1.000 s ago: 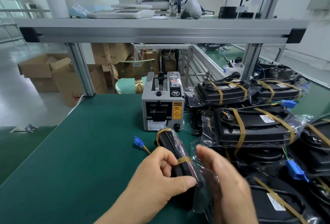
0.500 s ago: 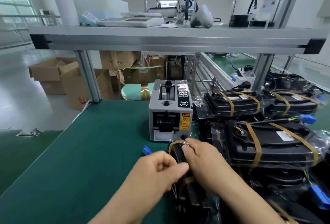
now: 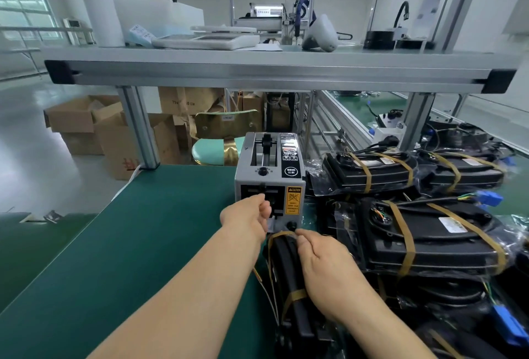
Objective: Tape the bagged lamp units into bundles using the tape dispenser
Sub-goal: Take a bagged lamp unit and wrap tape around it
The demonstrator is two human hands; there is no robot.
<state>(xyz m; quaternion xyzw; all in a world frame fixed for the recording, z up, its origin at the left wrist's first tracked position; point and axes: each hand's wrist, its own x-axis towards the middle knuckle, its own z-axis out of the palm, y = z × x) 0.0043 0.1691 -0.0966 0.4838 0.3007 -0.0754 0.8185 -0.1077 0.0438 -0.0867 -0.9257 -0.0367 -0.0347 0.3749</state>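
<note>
A grey tape dispenser [image 3: 269, 170] stands on the green mat. My left hand [image 3: 249, 215] reaches its front outlet and pinches a strip of tape [image 3: 270, 225] there. In front of the dispenser a black bagged lamp unit [image 3: 289, 281] stands on edge, with brown tape bands round it. My right hand [image 3: 323, 267] holds this unit from the right, fingertips on its top end.
Several taped lamp bundles [image 3: 423, 232] are piled to the right, with blue connectors [image 3: 489, 197] sticking out. An aluminium shelf [image 3: 257, 69] runs overhead on two posts. Cardboard boxes [image 3: 94, 129] stand on the floor beyond the green table [image 3: 114, 244].
My left hand left the lamp unit and moved forward to the dispenser outlet, taking hold of tape. My right hand stays on the unit. The camera view tilted up slightly.
</note>
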